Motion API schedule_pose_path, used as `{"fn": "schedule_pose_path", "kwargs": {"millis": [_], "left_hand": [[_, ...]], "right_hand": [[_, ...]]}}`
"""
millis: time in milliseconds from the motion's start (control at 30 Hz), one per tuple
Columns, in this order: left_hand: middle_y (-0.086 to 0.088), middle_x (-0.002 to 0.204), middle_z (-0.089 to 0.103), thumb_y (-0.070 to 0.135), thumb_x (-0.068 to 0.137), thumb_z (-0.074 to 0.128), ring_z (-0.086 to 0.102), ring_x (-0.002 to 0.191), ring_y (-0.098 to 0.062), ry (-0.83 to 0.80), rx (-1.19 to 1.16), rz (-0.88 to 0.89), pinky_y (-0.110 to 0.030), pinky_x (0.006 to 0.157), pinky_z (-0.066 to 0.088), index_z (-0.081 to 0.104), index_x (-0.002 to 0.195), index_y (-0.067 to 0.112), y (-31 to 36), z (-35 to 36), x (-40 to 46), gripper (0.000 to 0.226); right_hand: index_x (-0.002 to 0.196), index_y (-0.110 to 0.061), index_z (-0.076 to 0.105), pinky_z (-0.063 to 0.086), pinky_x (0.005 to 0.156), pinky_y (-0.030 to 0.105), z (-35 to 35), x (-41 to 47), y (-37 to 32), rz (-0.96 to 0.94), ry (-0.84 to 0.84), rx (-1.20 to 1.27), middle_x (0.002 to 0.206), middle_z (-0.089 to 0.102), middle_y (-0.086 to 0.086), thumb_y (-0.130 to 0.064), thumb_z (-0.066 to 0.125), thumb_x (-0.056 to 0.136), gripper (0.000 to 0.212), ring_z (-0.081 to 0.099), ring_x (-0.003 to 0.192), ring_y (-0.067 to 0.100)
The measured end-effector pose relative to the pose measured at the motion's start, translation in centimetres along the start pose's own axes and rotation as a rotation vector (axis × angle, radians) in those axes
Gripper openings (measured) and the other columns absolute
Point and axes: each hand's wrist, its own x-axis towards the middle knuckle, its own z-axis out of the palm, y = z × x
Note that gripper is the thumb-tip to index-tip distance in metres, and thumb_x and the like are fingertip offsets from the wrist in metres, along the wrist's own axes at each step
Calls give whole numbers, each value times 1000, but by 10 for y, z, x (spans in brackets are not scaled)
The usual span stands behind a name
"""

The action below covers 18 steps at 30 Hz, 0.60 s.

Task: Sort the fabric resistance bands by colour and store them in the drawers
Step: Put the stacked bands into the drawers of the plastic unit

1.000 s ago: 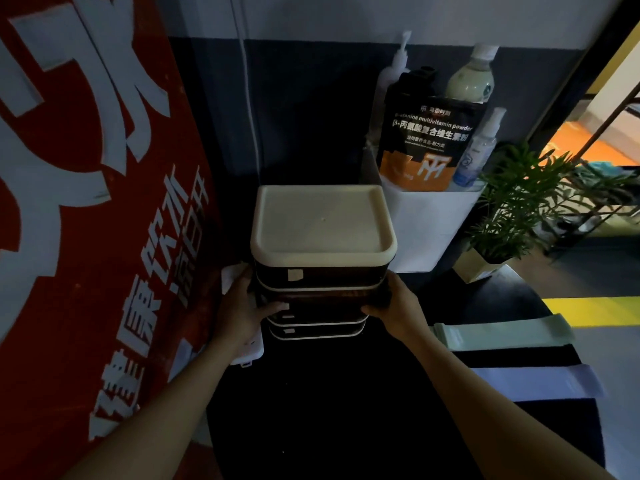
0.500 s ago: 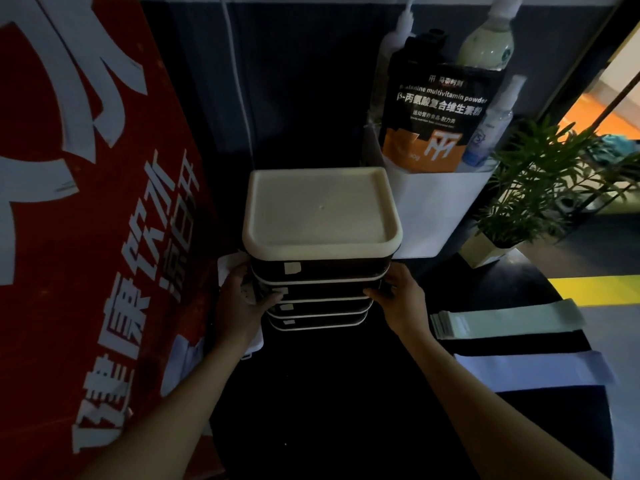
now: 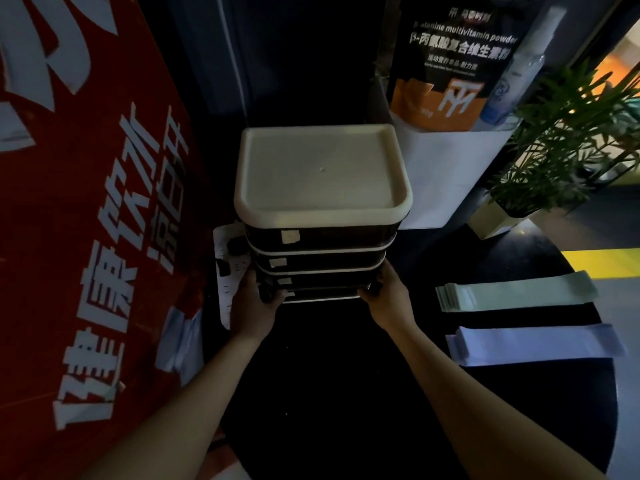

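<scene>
Dark round table [image 3: 346,393]: left hand [image 3: 252,306] and right hand [image 3: 388,299] grip drawer unit [image 3: 322,216] low at its sides; green bands [image 3: 516,292], lilac bands [image 3: 533,344] lie right

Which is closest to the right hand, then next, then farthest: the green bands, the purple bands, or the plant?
From the right hand:
1. Green bands, just to its right on the table.
2. Purple bands, right and nearer the person.
3. Plant, far back on the right.
</scene>
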Motion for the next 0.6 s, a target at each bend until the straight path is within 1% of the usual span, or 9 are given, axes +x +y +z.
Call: {"fn": "schedule_pose_path", "kwargs": {"millis": [100, 167, 267, 367, 433, 533, 600], "left_hand": [[-4, 140, 46, 16, 84, 68, 44, 127, -21, -11, 3, -29, -37, 105, 37, 32, 143, 14, -1, -2, -8, 69], [-2, 136, 48, 14, 84, 67, 46, 124, -20, -7, -17, -53, -37, 105, 38, 34, 142, 15, -1, -3, -17, 66], [-4, 125, 54, 13, 82, 69, 51, 117, -21, 15, -38, -43, -39, 99, 43, 42, 132, 14, -7, -6, -32, 57], [-3, 117, 57, 18, 79, 73, 55, 110, -20, 28, -5, -28, -41, 94, 47, 46, 123, 13, -14, -11, -47, 51], [-5, 116, 57, 20, 78, 74, 55, 109, -20, 27, 30, -35, -43, 94, 47, 46, 123, 12, -17, -14, -55, 54], [-7, 116, 58, 21, 78, 74, 55, 109, -22, 26, 73, -19, -39, 94, 46, 47, 122, 9, -18, -17, -65, 53], [-8, 115, 59, 22, 78, 73, 56, 108, -22, 25, 83, -7, -37, 95, 45, 48, 122, 7, -19, -19, -70, 53]], "right_hand": [[135, -22, 43, 44, 88, 27, 0, -8, 4, 12, 10, -10, 124, 59, 1, -12, 64, 84, 56, 55, 114, 19], [135, -21, 41, 44, 91, 31, 0, -15, 10, 41, 21, -11, 127, 55, 4, -13, 64, 83, 58, 54, 115, 21], [124, -19, 45, 48, 85, 34, 3, -29, 20, 58, 66, -27, 120, 56, 5, -15, 67, 79, 51, 57, 107, 22], [112, -21, 45, 51, 85, 39, 3, -42, 28, 74, 69, -28, 115, 55, 4, -14, 67, 77, 43, 57, 102, 22], [107, -23, 43, 51, 85, 38, 1, -49, 31, 76, 48, -42, 113, 54, 3, -14, 68, 77, 40, 57, 101, 21], [101, -24, 41, 47, 78, 30, -1, -58, 35, 75, 34, -58, 110, 53, 4, -13, 68, 76, 38, 56, 95, 18], [101, -24, 42, 45, 77, 28, -1, -62, 38, 84, 28, -51, 111, 54, 4, -12, 68, 77, 38, 56, 94, 17]]}}
